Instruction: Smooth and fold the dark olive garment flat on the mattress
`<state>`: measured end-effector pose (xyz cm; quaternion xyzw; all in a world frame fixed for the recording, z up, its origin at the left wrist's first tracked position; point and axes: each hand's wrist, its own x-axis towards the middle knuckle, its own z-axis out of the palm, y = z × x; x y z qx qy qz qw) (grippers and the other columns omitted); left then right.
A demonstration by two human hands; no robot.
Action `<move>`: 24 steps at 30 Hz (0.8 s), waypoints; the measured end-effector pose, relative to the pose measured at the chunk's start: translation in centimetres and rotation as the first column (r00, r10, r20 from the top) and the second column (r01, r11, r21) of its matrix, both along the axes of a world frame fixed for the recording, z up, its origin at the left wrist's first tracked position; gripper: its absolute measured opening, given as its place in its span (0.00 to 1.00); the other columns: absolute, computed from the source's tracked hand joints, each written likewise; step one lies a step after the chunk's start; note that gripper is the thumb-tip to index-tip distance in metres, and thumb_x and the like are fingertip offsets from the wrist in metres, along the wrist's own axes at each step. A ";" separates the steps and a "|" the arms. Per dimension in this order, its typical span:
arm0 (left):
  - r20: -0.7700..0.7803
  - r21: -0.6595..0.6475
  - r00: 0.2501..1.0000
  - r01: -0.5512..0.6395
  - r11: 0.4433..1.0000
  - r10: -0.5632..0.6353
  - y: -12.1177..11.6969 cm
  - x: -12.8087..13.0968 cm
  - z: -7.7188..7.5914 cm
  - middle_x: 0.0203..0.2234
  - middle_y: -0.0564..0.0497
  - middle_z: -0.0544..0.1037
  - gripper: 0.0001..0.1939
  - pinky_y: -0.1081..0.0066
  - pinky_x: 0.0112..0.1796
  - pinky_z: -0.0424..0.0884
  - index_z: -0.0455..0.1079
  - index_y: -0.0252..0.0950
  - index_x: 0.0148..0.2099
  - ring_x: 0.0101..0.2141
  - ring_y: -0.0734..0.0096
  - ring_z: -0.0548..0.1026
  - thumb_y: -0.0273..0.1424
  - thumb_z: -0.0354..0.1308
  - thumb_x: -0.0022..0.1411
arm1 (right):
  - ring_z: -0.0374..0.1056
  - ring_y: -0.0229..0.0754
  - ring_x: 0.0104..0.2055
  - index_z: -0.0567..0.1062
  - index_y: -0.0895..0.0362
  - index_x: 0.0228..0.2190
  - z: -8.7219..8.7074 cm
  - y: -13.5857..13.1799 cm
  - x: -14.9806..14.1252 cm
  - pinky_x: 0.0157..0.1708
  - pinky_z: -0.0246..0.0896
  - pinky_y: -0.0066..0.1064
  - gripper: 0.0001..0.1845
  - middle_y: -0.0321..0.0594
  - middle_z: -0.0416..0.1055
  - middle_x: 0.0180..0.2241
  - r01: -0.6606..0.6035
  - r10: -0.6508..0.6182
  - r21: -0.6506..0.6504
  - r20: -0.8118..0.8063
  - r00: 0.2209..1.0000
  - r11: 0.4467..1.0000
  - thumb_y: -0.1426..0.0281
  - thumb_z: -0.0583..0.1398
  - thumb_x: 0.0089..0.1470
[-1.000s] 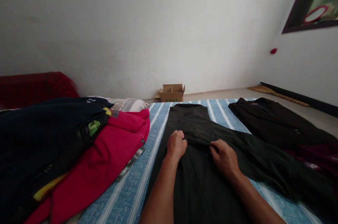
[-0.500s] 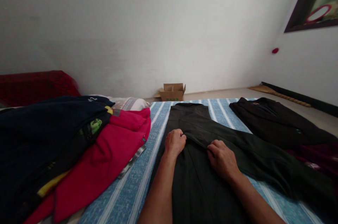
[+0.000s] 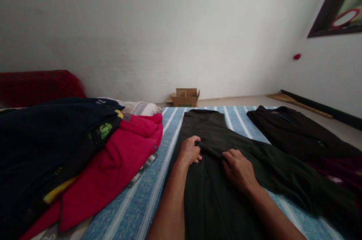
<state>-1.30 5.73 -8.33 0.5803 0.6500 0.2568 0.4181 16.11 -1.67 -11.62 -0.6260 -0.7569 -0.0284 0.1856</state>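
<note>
A dark jacket [image 3: 209, 198] lies lengthwise on the blue striped bed cover [image 3: 132, 202], its collar at the far end. One long sleeve is laid across it and stretches out to the right. My left hand [image 3: 190, 150] rests on the jacket's left part beside the sleeve's upper end, thumb and fingers apart with nothing pinched between them. With its fingers closed on the lower edge of the sleeve, my right hand [image 3: 239, 168] is a little to the right. Its thumb is partly hidden.
On the left is a heap with a navy garment [image 3: 56, 134] and a pink one [image 3: 113, 172]. A folded black garment [image 3: 296, 130] lies right, beside a maroon one [image 3: 342, 168]. Beyond the bed, a cardboard box [image 3: 185, 98] stands by the wall. Something red [image 3: 36, 87] is at far left.
My left hand has loosened its pinch on the fabric, and its fingers have spread slightly. My right hand stays on the sleeve edge. The view has shifted a little.
</note>
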 end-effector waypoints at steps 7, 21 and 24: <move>0.016 -0.048 0.998 0.066 0.997 -0.066 -0.3 -0.5 0.4 0.28 0.49 0.75 0.19 0.78 0.21 0.70 0.68 0.34 0.47 0.24 0.73 0.76 0.19 0.48 0.53 | 0.62 0.44 0.41 0.72 0.55 0.39 2.1 1.6 -2.6 0.34 0.53 0.30 0.09 0.42 0.68 0.37 -0.106 0.109 -0.040 0.093 0.990 0.994 0.73 0.56 0.55; -0.107 0.004 0.994 -0.003 1.000 0.003 0.0 0.1 -0.2 0.17 0.56 0.69 0.04 0.80 0.19 0.65 0.66 0.34 0.36 0.19 0.75 0.74 0.24 0.53 0.56 | 0.60 0.43 0.38 0.73 0.56 0.38 0.7 1.2 -3.7 0.35 0.51 0.32 0.12 0.43 0.68 0.36 -0.145 0.148 -0.039 0.102 0.984 0.989 0.77 0.51 0.58; -0.294 0.116 0.956 0.053 0.992 -0.017 0.2 -0.3 -0.3 0.20 0.55 0.72 0.03 0.77 0.23 0.66 0.67 0.36 0.34 0.22 0.73 0.74 0.27 0.57 0.53 | 0.60 0.44 0.38 0.73 0.56 0.38 0.7 1.2 -3.7 0.35 0.51 0.32 0.12 0.43 0.67 0.36 -0.144 0.147 -0.038 0.103 0.984 0.989 0.77 0.51 0.57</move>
